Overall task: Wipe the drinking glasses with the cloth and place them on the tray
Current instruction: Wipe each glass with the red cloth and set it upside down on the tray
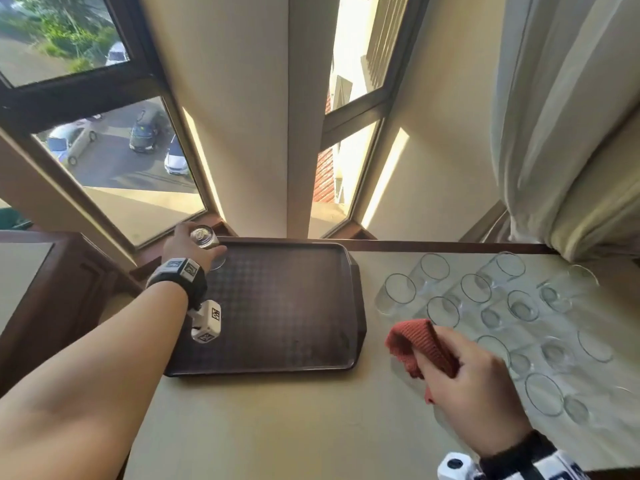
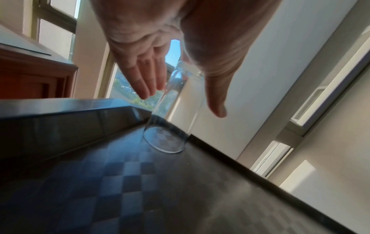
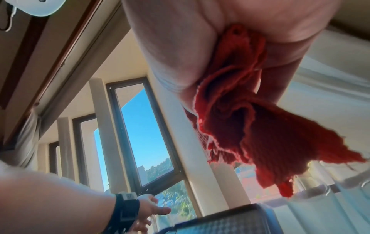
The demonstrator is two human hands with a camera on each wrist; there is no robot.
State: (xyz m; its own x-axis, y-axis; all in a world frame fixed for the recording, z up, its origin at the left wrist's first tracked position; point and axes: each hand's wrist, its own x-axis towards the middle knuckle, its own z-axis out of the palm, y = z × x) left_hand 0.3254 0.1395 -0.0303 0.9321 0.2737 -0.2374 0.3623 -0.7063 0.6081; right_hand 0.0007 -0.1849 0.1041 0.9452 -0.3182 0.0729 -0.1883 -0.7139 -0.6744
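A clear drinking glass (image 1: 204, 234) stands mouth down in the far left corner of the dark brown tray (image 1: 277, 306). My left hand (image 1: 202, 242) is over it. In the left wrist view the straight fingers (image 2: 144, 82) and the thumb lie on either side of the glass (image 2: 172, 126), whose rim sits on the checkered tray floor (image 2: 140, 182). My right hand (image 1: 436, 368) hovers above the table to the right of the tray and grips a bunched red cloth (image 1: 419, 341), which hangs from the fist (image 3: 240, 126). Several clear glasses (image 1: 478, 289) stand on the table at the right.
The tray lies on a cream table (image 1: 277, 427) against a window wall. A wooden cabinet (image 1: 52, 289) stands to the left. A pale curtain (image 1: 554, 116) hangs at the back right, behind the glasses.
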